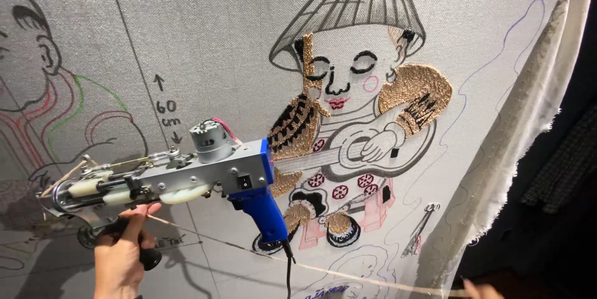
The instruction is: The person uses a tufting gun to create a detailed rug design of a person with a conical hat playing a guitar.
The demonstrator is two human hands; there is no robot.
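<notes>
Left hand [121,255] closed around the black front handle of the tufting gun [186,177], held level before the stretched backing cloth [205,44]. Blue pistol grip hangs free, right of that hold. Right hand [482,289] barely in view at bottom edge; grip unreadable. Tan yarn [348,277] runs between both hands. Judgement: keep yarn slack and clear of the needle end; steady the gun by both handles.

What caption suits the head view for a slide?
Left hand holds a blue-handled tufting gun before a stretched cloth bearing a partly tufted figure.
</notes>
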